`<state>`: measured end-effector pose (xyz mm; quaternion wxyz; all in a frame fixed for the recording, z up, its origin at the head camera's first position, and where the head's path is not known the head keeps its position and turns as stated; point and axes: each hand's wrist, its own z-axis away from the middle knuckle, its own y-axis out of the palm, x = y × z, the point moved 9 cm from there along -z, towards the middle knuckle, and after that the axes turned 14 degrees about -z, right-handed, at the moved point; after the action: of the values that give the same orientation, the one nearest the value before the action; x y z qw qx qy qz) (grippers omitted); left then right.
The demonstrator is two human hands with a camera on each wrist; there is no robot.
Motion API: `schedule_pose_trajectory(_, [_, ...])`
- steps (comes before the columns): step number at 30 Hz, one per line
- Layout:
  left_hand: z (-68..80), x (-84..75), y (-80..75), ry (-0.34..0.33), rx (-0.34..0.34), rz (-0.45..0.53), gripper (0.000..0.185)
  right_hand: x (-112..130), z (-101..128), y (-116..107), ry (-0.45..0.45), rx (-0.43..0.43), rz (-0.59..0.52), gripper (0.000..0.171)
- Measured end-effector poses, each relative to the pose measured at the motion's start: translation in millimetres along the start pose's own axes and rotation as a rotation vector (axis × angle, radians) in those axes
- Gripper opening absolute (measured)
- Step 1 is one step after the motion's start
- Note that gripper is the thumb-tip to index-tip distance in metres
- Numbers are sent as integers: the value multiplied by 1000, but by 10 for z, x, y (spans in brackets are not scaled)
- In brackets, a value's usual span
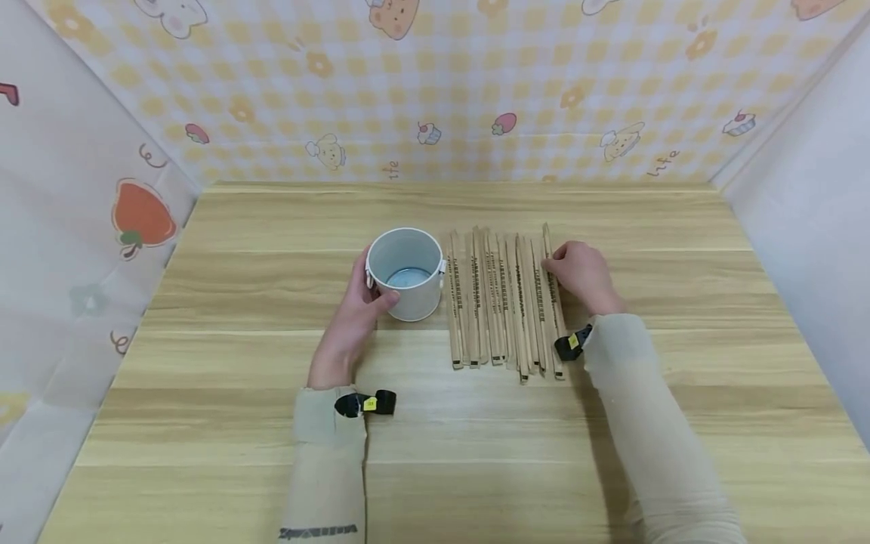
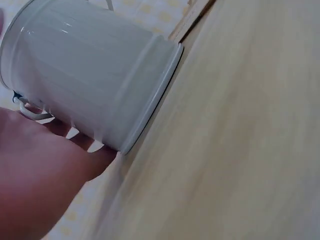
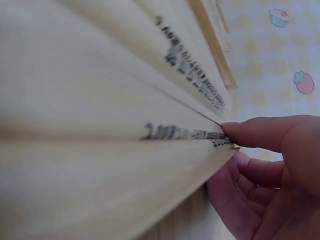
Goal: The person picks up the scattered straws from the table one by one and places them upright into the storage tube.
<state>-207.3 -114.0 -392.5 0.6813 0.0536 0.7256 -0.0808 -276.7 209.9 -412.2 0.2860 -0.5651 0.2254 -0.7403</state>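
1. A white metal pail [image 1: 406,273] stands upright near the middle of the wooden surface [image 1: 272,249], its mouth open and a bluish bottom visible inside.
2. The left hand [image 1: 353,313] wraps the pail's side from about 8 o'clock, thumb curled across the front wall and fingers round the back, gripping it.
3. In the left wrist view the pail [image 2: 95,75] fills the upper left, its base rim on the surface [image 2: 240,130] and the hand [image 2: 40,175] pressed to its wall.
4. At 3 o'clock of the pail, just beside it, lies a row of wooden sticks [image 1: 503,298] side by side, each printed with dark lettering, running from 12 to 6 o'clock.
5. The right hand [image 1: 581,276] rests on the row's right edge, fingers curled onto the outermost sticks.
6. The right wrist view shows a fingertip [image 3: 250,132] touching the edge of a printed stick [image 3: 150,115]; whether it is pinched I cannot tell.
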Motion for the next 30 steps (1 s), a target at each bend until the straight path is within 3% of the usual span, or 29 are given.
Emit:
schedule_pose_trajectory(5, [-35,74,-13,-15,9,46,84,24,11,3,27,27,-101,29])
schedule_pose_trajectory(9, [-70,126,-38,-34,2,30,83,-3,12,3,43,23,-177,31])
schedule_pose_trajectory(16, [-89,197,-28,-56,42,-6,81,-46,65,-9,32,21,-190,36])
schedule_pose_trajectory(22, [-83,209,3,-32,71,16,81,54,194,-243,-19,-98,-173,41])
schedule_pose_trajectory(30, [-100,223,-32,-22,66,20,79,470,417,-659,-148,-308,-277,38])
